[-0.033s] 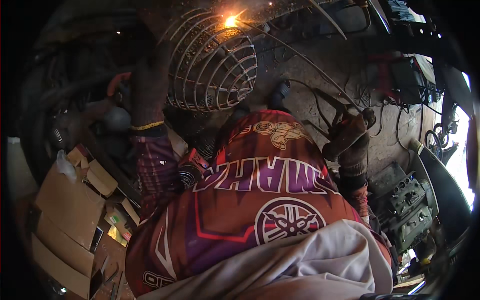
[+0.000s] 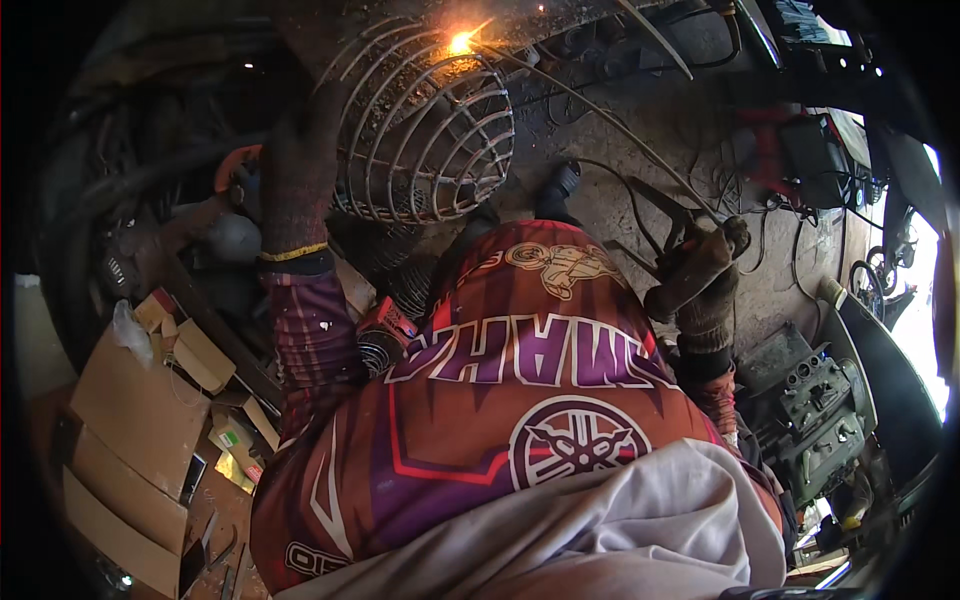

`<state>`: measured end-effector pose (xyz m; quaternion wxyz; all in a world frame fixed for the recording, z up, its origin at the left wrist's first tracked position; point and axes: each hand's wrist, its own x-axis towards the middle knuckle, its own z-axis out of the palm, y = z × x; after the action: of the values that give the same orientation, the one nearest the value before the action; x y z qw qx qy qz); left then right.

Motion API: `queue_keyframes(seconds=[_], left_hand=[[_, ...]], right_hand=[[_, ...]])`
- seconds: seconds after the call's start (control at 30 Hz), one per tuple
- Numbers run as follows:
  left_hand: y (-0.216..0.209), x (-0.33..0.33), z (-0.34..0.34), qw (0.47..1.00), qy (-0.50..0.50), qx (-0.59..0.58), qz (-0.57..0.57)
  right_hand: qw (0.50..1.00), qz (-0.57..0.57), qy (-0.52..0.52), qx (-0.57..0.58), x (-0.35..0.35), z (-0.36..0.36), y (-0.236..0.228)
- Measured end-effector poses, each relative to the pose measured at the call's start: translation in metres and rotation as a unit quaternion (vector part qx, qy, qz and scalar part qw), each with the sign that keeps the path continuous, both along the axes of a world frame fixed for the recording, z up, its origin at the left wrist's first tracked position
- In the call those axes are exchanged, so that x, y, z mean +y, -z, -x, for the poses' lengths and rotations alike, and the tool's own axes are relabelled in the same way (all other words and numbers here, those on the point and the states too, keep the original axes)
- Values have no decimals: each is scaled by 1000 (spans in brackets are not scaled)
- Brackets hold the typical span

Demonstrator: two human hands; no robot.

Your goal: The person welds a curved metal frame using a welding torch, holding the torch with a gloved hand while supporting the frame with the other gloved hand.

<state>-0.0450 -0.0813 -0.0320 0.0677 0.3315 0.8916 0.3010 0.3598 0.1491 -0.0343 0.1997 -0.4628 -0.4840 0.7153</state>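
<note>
My right hand (image 2: 708,275), in a dark work glove, is closed around a welding electrode holder (image 2: 690,235). From it a long thin welding rod (image 2: 610,118) slants up and left. A bright orange arc (image 2: 463,42) glows where the rod's far end meets the upper edge of a round metal-bar cage (image 2: 430,140), its bars curving into rings. Left of the cage is my left hand (image 2: 303,165), also gloved, with a yellow band at the cuff. Its fingers fade into the dark beside the bars, so their grip is hidden.
Flattened cardboard (image 2: 140,420) lies at the lower left. An engine block (image 2: 825,415) stands at the right. Cables (image 2: 800,255) trail over the concrete floor near a red and black machine (image 2: 800,150). A metal coil (image 2: 408,290) sits close to my left forearm.
The surroundings and my left glove look slightly brighter. My hands, the rod and the cage keep almost the same places.
</note>
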Motion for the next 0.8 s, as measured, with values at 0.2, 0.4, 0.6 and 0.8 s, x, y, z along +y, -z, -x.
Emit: queue_keyframes(seconds=[0.2,0.4,0.6,0.8], left_hand=[[-16,10,-7,991,-66,-119,8],[-22,16,-10,977,-131,-163,47],[-19,16,-8,973,-145,-169,62],[-11,-6,3,988,-72,-99,95]], right_hand=[[998,-54,1,-29,-2,-7,12],[975,-161,-105,-108,2,-12,12],[955,-192,-138,-181,9,-23,21],[940,-244,-149,-187,11,-25,24]])
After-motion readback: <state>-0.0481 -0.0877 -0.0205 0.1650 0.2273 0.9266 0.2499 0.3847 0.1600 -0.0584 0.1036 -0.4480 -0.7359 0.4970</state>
